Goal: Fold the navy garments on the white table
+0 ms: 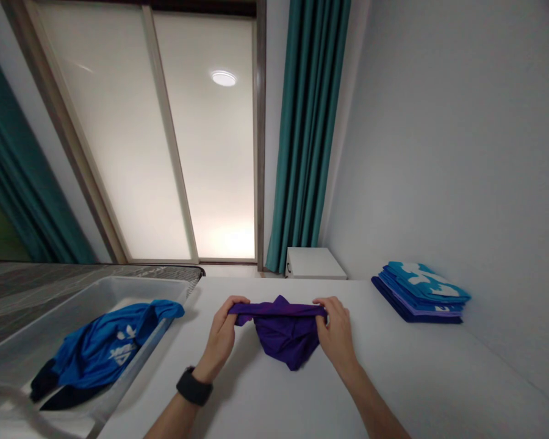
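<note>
Purple cloth [287, 341] stretches between our hands over the white table [393, 372]; we cannot tell whether its lower tip touches. Our left hand [224, 326] and right hand [337, 329] each pinch an end of its upper edge, some fingertips hidden. Cut off at left, the plastic bin [143, 281] holds a crumpled blue garment [100, 344], its shape hard to read.

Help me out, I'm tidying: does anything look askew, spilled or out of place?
Slightly: the blue garment lies rumpled in the bin, one end over its right rim, unlike the folded stack. I see no spill.
</note>
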A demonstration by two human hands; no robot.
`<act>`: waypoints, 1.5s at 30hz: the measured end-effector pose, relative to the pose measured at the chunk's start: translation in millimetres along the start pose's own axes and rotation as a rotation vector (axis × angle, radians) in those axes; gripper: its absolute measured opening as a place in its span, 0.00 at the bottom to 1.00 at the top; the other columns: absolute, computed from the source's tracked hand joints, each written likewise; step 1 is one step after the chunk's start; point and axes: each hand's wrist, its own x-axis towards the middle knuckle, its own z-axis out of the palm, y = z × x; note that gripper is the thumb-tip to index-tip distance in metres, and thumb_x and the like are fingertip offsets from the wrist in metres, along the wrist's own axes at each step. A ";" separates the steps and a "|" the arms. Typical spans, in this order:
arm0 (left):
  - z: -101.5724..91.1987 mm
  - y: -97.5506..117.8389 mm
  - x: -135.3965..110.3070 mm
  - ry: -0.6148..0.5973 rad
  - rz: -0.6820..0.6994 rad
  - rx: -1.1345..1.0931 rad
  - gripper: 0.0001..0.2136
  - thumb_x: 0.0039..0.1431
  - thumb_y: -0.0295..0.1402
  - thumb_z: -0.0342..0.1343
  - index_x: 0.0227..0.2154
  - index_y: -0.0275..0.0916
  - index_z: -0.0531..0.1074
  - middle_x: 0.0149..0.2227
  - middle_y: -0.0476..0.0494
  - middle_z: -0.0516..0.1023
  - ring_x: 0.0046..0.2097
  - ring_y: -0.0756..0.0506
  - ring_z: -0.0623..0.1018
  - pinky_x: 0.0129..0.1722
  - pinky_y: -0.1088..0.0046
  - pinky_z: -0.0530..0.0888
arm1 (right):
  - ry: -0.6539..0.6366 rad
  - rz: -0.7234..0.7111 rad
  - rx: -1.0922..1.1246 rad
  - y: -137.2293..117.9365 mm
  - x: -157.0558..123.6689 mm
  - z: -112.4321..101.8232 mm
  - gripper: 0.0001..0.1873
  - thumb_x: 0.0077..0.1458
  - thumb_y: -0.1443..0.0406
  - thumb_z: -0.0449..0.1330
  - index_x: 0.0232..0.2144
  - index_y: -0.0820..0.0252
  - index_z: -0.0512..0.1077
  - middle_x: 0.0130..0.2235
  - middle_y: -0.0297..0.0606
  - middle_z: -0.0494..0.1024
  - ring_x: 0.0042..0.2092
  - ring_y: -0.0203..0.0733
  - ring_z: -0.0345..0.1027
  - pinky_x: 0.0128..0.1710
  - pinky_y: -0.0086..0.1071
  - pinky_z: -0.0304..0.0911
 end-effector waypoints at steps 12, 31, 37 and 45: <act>2.8 14.7 3.6 0.177 -0.024 -0.422 0.11 0.60 0.42 0.54 0.38 0.40 0.68 0.45 0.38 0.80 0.50 0.41 0.77 0.51 0.61 0.72 | -0.006 -0.054 -0.379 8.9 28.7 -8.4 0.15 0.43 0.79 0.51 0.28 0.57 0.68 0.34 0.39 0.69 0.39 0.46 0.61 0.38 0.36 0.52; -26.4 -18.2 21.7 0.320 -0.034 -0.070 0.12 0.54 0.34 0.53 0.41 0.40 0.75 0.43 0.43 0.78 0.48 0.41 0.76 0.54 0.57 0.69 | -0.288 0.146 -0.488 72.4 26.3 -14.0 0.20 0.48 0.77 0.51 0.40 0.56 0.72 0.30 0.37 0.77 0.31 0.43 0.68 0.33 0.32 0.52; 26.4 -36.6 -19.7 -0.257 0.129 0.526 0.28 0.51 0.39 0.60 0.56 0.41 0.69 0.54 0.34 0.72 0.59 0.28 0.67 0.62 0.47 0.55 | -0.370 -0.128 -0.315 32.0 -7.2 15.1 0.20 0.46 0.77 0.56 0.40 0.56 0.73 0.38 0.43 0.79 0.44 0.49 0.67 0.47 0.40 0.55; 34.2 -47.6 -19.8 -0.339 0.128 0.531 0.41 0.48 0.35 0.60 0.65 0.35 0.51 0.63 0.28 0.61 0.63 0.30 0.60 0.64 0.44 0.47 | -0.601 -0.010 0.571 -28.6 -17.1 22.0 0.19 0.54 0.69 0.51 0.45 0.53 0.75 0.45 0.35 0.78 0.48 0.44 0.70 0.51 0.39 0.63</act>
